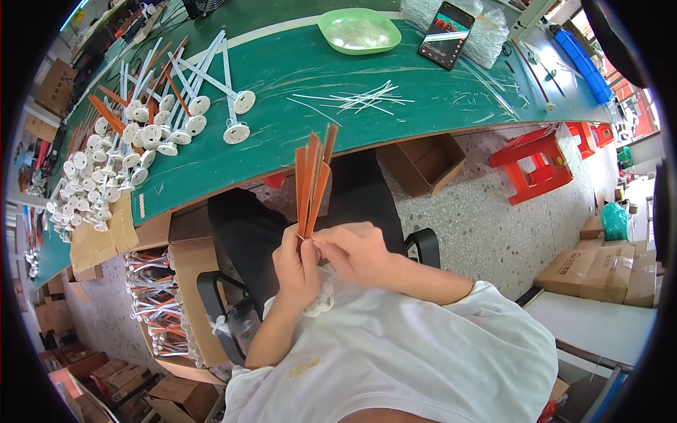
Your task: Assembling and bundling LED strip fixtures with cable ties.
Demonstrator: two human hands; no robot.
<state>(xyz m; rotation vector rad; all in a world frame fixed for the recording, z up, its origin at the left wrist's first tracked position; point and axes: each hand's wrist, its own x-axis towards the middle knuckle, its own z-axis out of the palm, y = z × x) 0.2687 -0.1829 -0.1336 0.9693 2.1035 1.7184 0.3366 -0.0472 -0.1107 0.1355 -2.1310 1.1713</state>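
My left hand (295, 264) is wrapped round a bundle of flat orange-brown strips (310, 183), held upright in front of my chest. White round discs (321, 303) show below that hand, at the bundle's lower end. The fingertips of my right hand (356, 250) are pinched together against the strips just above the left thumb. A thin tie (302, 237) shows at the pinch, mostly hidden by the fingers. Beyond the bundle, loose thin white ties (367, 99) lie in a small heap on the green table (275, 141).
Many white-disc stems (151, 134) are piled on the table's left. A green dish (360, 32), a phone (446, 35) and a plastic bag (486, 32) stand at the back. Below are a filled carton (197, 303), an open box (423, 162) and a red stool (532, 166).
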